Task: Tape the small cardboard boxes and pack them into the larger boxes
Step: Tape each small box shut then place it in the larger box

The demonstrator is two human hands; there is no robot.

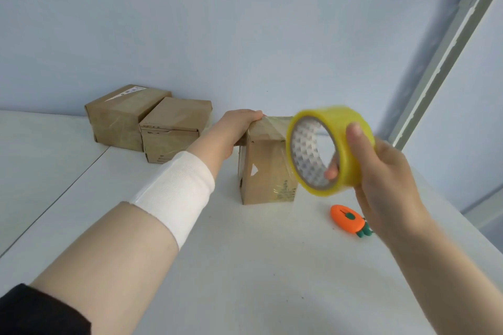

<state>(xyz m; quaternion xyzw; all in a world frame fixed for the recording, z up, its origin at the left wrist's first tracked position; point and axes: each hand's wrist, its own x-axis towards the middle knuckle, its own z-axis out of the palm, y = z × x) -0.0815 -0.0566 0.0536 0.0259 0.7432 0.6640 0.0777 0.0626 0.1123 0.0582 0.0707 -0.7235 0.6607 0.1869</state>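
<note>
Left hand (239, 128) curled over top edge of upright small cardboard box (268, 171) mid-counter (245, 266), fingertips hidden behind it. Right hand (386, 179) gripping motion-blurred yellow tape roll (310, 155), clear strip stretched to box top. Left rear box (122, 117) touching right rear box (174, 130), both closed, contents unseen. Carrot-shaped cutter (349, 221) lying beside right wrist.

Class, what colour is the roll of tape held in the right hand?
The tape roll is yellow, its inner core whitish and patterned; the head view shows it.
</note>
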